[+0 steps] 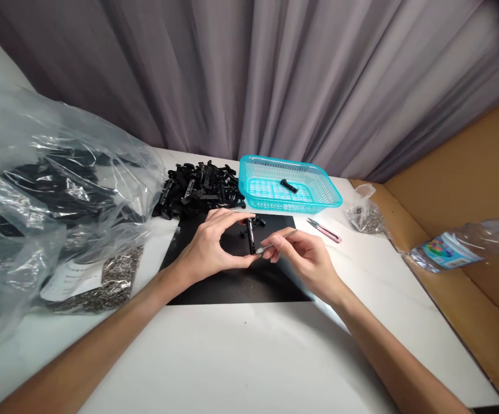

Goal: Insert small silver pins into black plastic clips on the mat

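Between the thumb and fingers of my left hand [212, 244] a slim black plastic part [250, 236] is held by its two ends. My right hand [305, 256] pinches a thin, light-coloured tool that looks like tweezers [269, 247]. The tool's tip meets the near end of the black part, and whether it grips anything there is too small to tell. Under both hands lies a black mat [232, 287]. A few small black pieces [258, 222] rest on it just behind the held part.
A heap of black plastic parts [202, 187] sits beside a turquoise basket [292, 207] holding one black part [289, 186]. Pink-handled snips [325, 230] and a small bag of metal bits [365, 218] lie right. Large plastic bags [68, 172] crowd the left; a bottle [452, 250] lies at right.
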### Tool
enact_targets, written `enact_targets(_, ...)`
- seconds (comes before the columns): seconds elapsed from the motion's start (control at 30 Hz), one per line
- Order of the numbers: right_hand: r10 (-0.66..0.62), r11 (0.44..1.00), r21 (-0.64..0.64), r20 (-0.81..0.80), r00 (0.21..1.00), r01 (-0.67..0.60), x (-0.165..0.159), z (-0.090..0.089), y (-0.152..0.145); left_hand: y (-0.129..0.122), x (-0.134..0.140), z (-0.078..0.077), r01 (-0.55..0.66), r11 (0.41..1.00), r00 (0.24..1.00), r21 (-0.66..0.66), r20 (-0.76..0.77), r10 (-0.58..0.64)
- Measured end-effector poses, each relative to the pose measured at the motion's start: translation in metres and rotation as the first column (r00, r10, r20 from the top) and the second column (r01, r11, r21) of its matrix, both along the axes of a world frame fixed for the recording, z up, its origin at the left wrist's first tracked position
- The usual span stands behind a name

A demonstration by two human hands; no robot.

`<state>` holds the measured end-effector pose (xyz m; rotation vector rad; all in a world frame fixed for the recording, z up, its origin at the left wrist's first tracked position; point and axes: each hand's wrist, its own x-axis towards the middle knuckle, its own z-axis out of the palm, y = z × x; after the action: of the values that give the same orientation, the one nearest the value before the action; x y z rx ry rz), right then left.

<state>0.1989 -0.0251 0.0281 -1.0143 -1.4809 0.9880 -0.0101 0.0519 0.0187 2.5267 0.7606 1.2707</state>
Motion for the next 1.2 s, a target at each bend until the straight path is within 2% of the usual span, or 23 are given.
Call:
enact_targets(0.2, -0.018, 0.999, 0.035, 0.023, 1.000, 0.018, -0.002, -0.001, -0.003, -0.004, 0.002, -0.002, -0.039, 0.999, 0.999, -0.036, 0.014, 0.039)
enact_targets(0.33, -0.067, 0.997, 0.057, 0.117, 0.991, 0.060, -0.004, 0.003, -0.006, -0.014, 0.007, 0.000, -0.046, 0.997, 0.999, -0.061, 0.027, 0.047)
enact_targets(0.5, -0.138, 0.977, 0.190, 0.218, 0.966, 0.097, -0.003, 0.006, -0.011, -0.020, 0.010, 0.003, -0.054, 0.992, 0.997, -0.116, 0.047, 0.060)
enact_targets(0.8, -0.213, 0.916, 0.375, 0.153, 0.965, 0.143, -0.008, -0.004, -0.012, -0.022, 0.009, 0.006, -0.102, 0.954, 0.989, -0.280, 0.072, 0.127)
enact_targets(1.07, -0.263, 0.882, 0.431, 0.118, 0.957, 0.189, -0.010, -0.011, -0.014, -0.026, 0.012, 0.008, -0.122, 0.942, 0.981, -0.311, 0.103, 0.162)
enact_targets(1.2, -0.269, 0.888, 0.416, 0.125, 0.955, 0.196, -0.011, -0.013, -0.015, -0.029, 0.013, 0.007, -0.129, 0.951, 0.979, -0.282, 0.116, 0.167)
